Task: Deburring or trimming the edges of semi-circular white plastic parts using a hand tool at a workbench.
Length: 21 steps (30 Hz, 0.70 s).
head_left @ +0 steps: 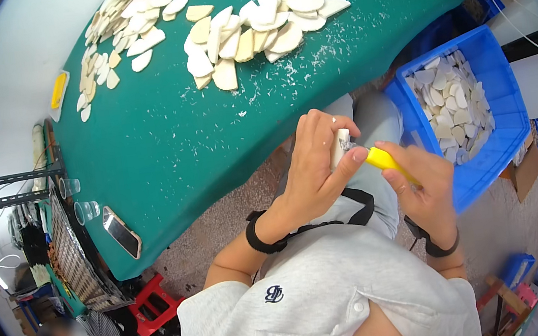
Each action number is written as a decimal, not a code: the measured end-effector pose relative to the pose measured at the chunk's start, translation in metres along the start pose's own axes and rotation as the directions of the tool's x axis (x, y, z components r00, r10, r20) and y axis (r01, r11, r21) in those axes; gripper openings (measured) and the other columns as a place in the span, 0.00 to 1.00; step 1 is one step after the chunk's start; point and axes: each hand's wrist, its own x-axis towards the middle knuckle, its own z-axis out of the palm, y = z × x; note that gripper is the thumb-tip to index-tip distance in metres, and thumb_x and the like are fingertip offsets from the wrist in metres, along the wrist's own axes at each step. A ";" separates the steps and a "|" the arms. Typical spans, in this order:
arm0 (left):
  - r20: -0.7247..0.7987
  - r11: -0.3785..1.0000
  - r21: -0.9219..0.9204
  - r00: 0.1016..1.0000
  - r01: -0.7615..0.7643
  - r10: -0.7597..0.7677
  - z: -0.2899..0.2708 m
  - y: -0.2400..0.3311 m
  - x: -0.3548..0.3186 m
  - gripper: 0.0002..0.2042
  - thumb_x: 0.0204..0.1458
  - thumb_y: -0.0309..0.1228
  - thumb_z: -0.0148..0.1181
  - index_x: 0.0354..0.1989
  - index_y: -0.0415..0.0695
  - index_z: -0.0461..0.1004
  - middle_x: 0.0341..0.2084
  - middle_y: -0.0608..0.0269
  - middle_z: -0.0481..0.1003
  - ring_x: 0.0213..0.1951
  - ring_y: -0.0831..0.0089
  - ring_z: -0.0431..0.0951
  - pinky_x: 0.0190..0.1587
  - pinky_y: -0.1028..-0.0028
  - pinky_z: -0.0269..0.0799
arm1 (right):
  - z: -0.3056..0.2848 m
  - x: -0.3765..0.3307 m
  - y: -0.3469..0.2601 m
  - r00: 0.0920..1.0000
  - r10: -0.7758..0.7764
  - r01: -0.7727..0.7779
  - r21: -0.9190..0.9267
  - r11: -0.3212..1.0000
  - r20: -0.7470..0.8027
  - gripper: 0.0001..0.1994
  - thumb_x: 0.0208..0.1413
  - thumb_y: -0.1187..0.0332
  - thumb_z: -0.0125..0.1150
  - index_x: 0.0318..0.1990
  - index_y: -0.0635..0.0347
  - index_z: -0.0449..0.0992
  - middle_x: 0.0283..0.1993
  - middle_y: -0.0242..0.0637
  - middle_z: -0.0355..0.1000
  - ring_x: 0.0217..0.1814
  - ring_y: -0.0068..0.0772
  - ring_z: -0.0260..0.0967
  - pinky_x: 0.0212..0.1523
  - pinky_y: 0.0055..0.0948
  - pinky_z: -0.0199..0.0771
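My left hand (309, 166) is closed around a small off-white foam-like piece (342, 136), held up over my lap just off the table's near edge. In my right hand (430, 181) I grip a yellow-handled knife (383, 158). Its short metal end lies against the piece, close to my left thumb; the exact blade shape is hard to make out. Beyond my hands, a loose heap of similar half-round white and cream pieces (270, 21) lies on the green table (179, 152), with fine white shavings (328, 51) scattered around.
A blue bin (510, 92) full of cut pieces (454, 99) stands to my right. More pieces (127, 17) spread over the far left tabletop. A phone (121, 231) and clear cups (86, 211) sit at the left edge. A red stool (153, 305) and another person (100, 333) are lower left.
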 end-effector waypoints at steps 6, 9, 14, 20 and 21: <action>-0.013 1.000 -0.011 1.000 -0.003 0.002 0.003 -0.001 -0.002 0.15 0.55 0.41 0.53 0.37 0.40 0.68 0.29 0.59 0.61 0.33 0.64 0.59 0.37 0.69 0.56 | 0.000 0.000 0.000 1.000 0.003 -0.003 0.011 1.000 -0.005 0.15 0.47 0.66 0.65 0.44 0.57 0.78 0.18 0.33 0.64 0.15 0.29 0.60 0.18 0.26 0.57; -0.018 1.000 0.005 1.000 -0.003 0.003 0.002 -0.003 -0.002 0.14 0.55 0.39 0.54 0.35 0.40 0.67 0.28 0.59 0.61 0.32 0.64 0.59 0.37 0.69 0.56 | -0.001 -0.001 -0.001 1.000 0.004 -0.004 -0.008 1.000 0.005 0.14 0.47 0.67 0.65 0.43 0.57 0.79 0.18 0.32 0.63 0.15 0.29 0.59 0.17 0.26 0.56; -0.049 0.999 -0.018 0.998 0.027 -0.028 0.004 -0.004 -0.003 0.12 0.54 0.37 0.56 0.34 0.39 0.67 0.26 0.61 0.61 0.31 0.65 0.59 0.35 0.69 0.56 | 0.004 0.000 0.001 0.998 -0.058 0.056 -0.117 0.992 -0.015 0.15 0.47 0.67 0.65 0.45 0.58 0.78 0.17 0.32 0.62 0.15 0.30 0.57 0.17 0.28 0.55; 0.001 0.995 -0.070 0.997 0.077 -0.077 0.003 -0.004 -0.003 0.13 0.53 0.37 0.58 0.32 0.40 0.67 0.25 0.61 0.60 0.30 0.66 0.58 0.34 0.70 0.55 | 0.011 -0.001 0.006 0.987 0.027 -0.039 -0.070 0.997 -0.159 0.15 0.48 0.66 0.65 0.45 0.57 0.78 0.19 0.32 0.65 0.16 0.29 0.59 0.17 0.27 0.56; -0.017 0.995 -0.079 0.998 0.059 -0.061 0.004 -0.005 -0.003 0.13 0.53 0.38 0.58 0.32 0.40 0.67 0.25 0.61 0.60 0.30 0.66 0.58 0.34 0.70 0.55 | 0.010 -0.001 0.006 0.987 0.028 -0.039 -0.070 0.997 -0.159 0.15 0.48 0.66 0.65 0.45 0.57 0.78 0.19 0.32 0.65 0.16 0.29 0.59 0.17 0.27 0.56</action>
